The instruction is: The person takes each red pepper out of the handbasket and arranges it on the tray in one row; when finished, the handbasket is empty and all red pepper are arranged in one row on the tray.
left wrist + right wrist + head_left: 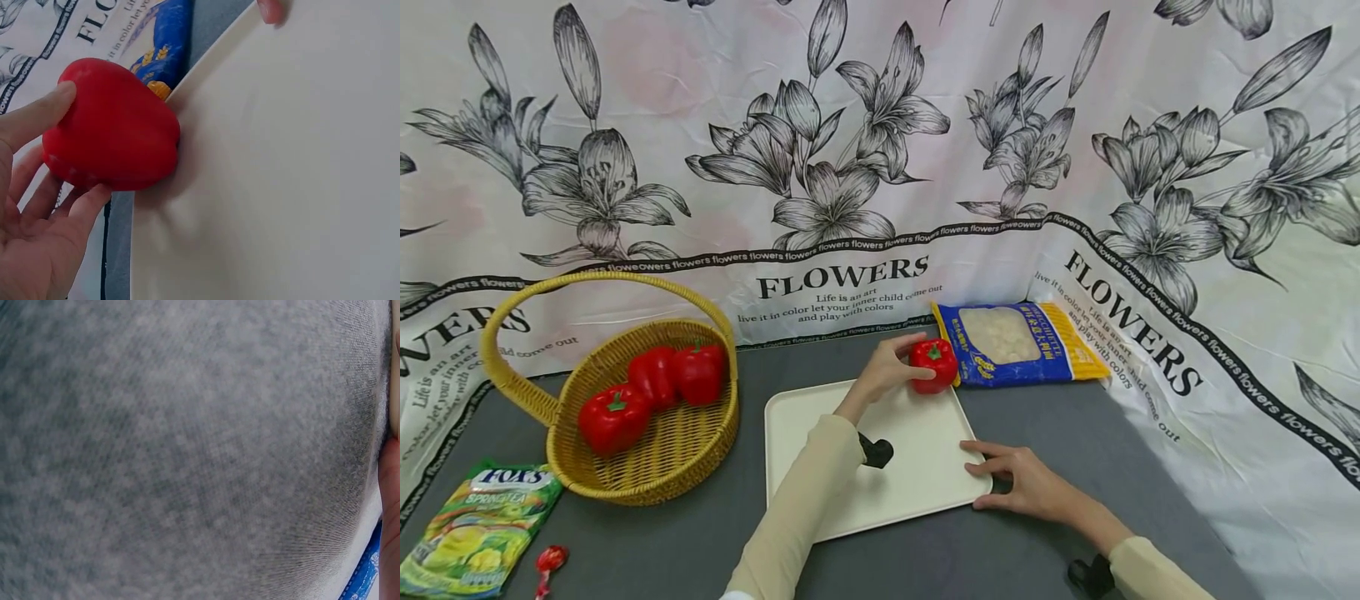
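Note:
In the head view my left hand (883, 371) holds a red bell pepper (934, 367) over the back right corner of a cream tray (910, 475). Seen from the left wrist, the thumb lies on one side of the pepper (112, 125) and the fingers curl beneath it, close over the tray's rim. My right hand (1018, 479) grips the tray near its front right corner, fingertips over the right rim and thumb by the corner. The right wrist view catches only a finger (390, 481) beside the tray's edge.
On the left stands a yellow wicker basket (643, 492) with a tall handle, holding several red bell peppers (615, 419). A green Fox's candy bag (482, 529) and a red lollipop (552, 558) lie before it. Behind the tray is a blue and yellow food packet (1018, 343), against a flowered cloth (850, 308).

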`<state>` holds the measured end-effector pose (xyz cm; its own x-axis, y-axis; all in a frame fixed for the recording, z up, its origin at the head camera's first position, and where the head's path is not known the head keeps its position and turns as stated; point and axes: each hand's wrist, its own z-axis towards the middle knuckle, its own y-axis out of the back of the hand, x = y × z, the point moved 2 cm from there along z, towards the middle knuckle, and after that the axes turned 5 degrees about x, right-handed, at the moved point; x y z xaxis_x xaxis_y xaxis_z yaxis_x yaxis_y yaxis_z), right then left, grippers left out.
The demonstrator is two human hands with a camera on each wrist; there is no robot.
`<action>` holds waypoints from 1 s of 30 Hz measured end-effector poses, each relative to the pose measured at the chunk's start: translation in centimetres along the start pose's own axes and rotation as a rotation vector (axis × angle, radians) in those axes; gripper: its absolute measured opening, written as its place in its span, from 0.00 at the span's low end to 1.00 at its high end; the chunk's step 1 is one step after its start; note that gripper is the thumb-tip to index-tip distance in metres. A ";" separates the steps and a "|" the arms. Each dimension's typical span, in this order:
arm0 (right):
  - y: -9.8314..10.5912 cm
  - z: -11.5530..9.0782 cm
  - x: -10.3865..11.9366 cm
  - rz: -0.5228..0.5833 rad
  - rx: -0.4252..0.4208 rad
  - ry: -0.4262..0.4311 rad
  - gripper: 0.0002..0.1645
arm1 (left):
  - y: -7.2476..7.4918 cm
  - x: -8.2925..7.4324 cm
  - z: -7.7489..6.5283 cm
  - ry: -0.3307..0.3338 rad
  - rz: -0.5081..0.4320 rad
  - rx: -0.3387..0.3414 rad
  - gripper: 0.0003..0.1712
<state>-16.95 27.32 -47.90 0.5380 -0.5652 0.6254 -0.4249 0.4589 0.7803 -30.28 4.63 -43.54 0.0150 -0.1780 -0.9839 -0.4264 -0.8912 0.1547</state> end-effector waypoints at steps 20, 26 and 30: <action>-0.2 0.1 0.2 -0.017 -0.029 0.069 0.30 | 0.9 -0.3 -1.1 -0.042 -0.026 0.044 0.38; 0.0 0.1 0.6 -0.004 -0.016 0.045 0.30 | 1.6 -0.5 -1.8 -0.048 0.044 0.033 0.37; 0.2 0.1 0.7 -0.015 -0.018 0.048 0.30 | 3.1 -0.7 -3.3 -0.074 0.048 -0.007 0.35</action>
<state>-16.70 26.98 -47.37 0.5785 -0.5389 0.6123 -0.4039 0.4630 0.7890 -28.62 0.66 -42.11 -0.0719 -0.1892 -0.9793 -0.4187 -0.8854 0.2018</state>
